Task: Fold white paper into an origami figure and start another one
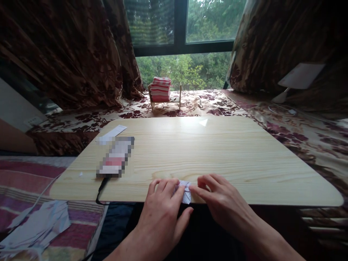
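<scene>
A small piece of folded white paper (186, 193) with dark lines lies at the front edge of the wooden table. My left hand (164, 208) holds its left side down, fingertips on top and thumb stretched out past the table edge. From the right, my right hand (220, 194) pinches at the paper's right edge with thumb and forefinger, the other fingers curled. Part of the paper is hidden under my left fingers.
On the table (217, 156) lie a blurred-out phone (115, 157) with a black cable, a white paper strip (115, 132) and a small white triangle (203, 122). Paper sheets (40, 224) rest at the lower left. Behind stand a rack with striped cloths (160, 89) and a lamp (300, 76).
</scene>
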`<state>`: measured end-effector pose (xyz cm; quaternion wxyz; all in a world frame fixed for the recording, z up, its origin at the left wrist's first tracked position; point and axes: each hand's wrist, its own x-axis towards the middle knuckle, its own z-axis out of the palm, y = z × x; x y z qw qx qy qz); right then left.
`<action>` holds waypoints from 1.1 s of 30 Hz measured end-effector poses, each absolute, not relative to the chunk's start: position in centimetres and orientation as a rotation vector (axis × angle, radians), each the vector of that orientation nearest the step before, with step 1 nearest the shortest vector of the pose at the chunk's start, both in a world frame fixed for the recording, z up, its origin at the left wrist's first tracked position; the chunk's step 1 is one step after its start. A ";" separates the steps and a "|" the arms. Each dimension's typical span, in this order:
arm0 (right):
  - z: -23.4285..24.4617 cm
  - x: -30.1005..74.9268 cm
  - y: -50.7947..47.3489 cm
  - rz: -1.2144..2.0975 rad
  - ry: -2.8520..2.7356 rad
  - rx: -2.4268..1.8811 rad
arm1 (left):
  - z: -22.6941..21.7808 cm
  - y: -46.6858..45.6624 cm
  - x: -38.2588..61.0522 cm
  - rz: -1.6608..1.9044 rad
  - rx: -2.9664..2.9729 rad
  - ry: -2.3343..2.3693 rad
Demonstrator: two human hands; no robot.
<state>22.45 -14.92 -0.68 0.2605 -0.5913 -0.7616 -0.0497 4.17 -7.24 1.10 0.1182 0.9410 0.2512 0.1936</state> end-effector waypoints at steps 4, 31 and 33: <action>-0.1 22.4 -14.5 -0.087 -2.062 -1.609 | 1.9 -5.4 4.2 0.594 2.563 0.808; -1.6 21.9 -14.4 -0.040 -1.733 -1.689 | 2.4 -4.4 6.0 0.380 2.332 1.023; -1.6 21.7 -14.4 -0.013 -1.732 -1.695 | 2.4 -4.4 5.6 0.417 2.362 1.045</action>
